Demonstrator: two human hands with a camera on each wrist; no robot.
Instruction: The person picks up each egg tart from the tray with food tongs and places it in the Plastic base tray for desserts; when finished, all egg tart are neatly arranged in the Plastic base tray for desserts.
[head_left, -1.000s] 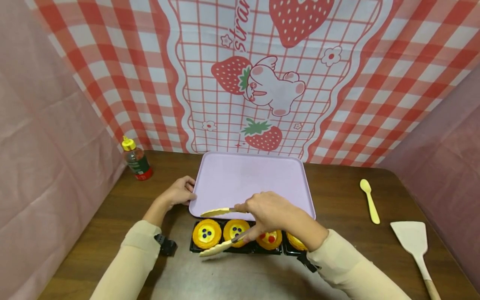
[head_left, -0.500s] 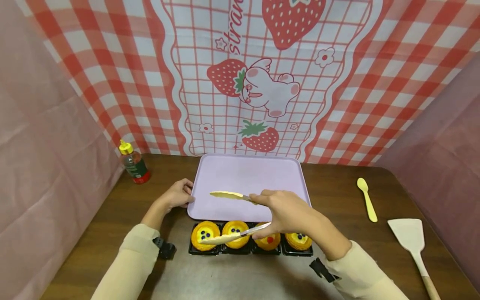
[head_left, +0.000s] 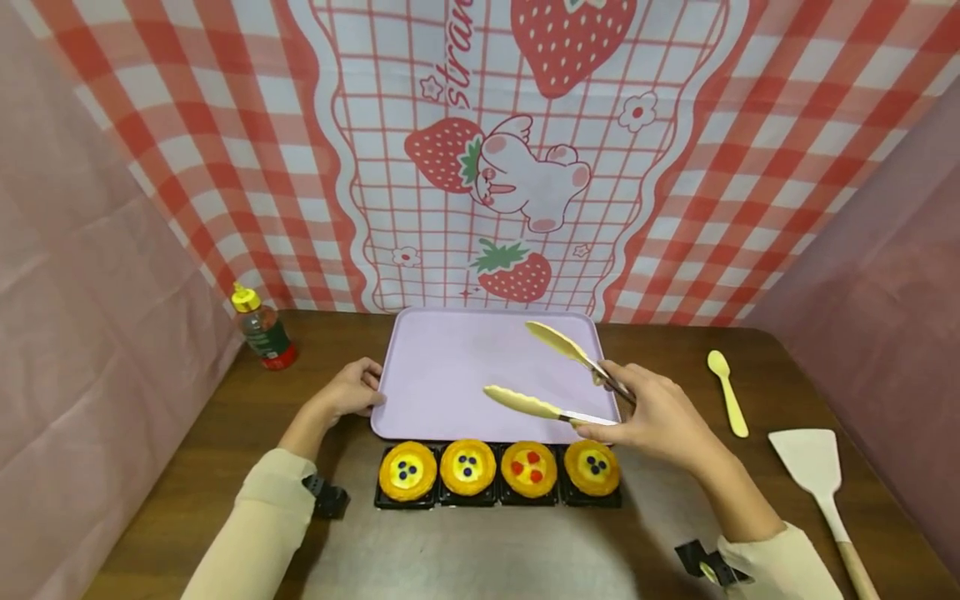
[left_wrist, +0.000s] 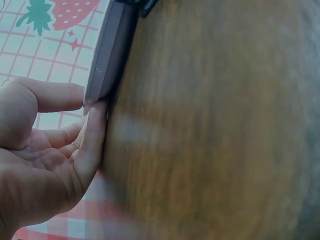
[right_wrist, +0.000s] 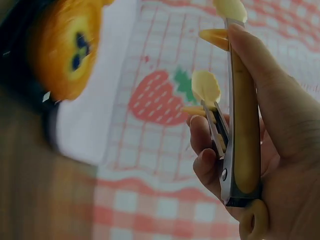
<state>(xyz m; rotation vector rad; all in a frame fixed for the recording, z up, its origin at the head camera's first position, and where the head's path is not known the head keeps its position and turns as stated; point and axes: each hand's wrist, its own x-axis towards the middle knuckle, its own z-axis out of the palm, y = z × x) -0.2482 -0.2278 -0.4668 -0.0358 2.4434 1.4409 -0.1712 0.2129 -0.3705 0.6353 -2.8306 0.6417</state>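
Observation:
My left hand (head_left: 351, 390) pinches the left edge of a lilac tray (head_left: 480, 358); in the left wrist view the thumb and fingers (left_wrist: 92, 135) meet at the tray's corner (left_wrist: 107, 65). A pair of tongs (head_left: 573, 342) with pale yellow tips is gripped in my right hand (head_left: 663, 417), its arms spread apart over the tray's right part, nothing between them. Along the tray's near side stand egg tarts in black holders: two with blue dots at left (head_left: 407, 472), one with red pieces (head_left: 528, 469), and another blue-dotted tart (head_left: 592, 467) at right.
A yellow-capped squeeze bottle (head_left: 264, 329) stands at the back left of the wooden table (head_left: 225, 433). To the right lie a yellow spoon (head_left: 727, 392) and a white spatula (head_left: 810, 467) with a wooden handle. A checked strawberry cloth (head_left: 300, 167) hangs behind the tray.
My right hand has moved right and away from above the tarts, carrying the tongs, whose tips now point up and left over the tray. My left hand stays at the tray edge.

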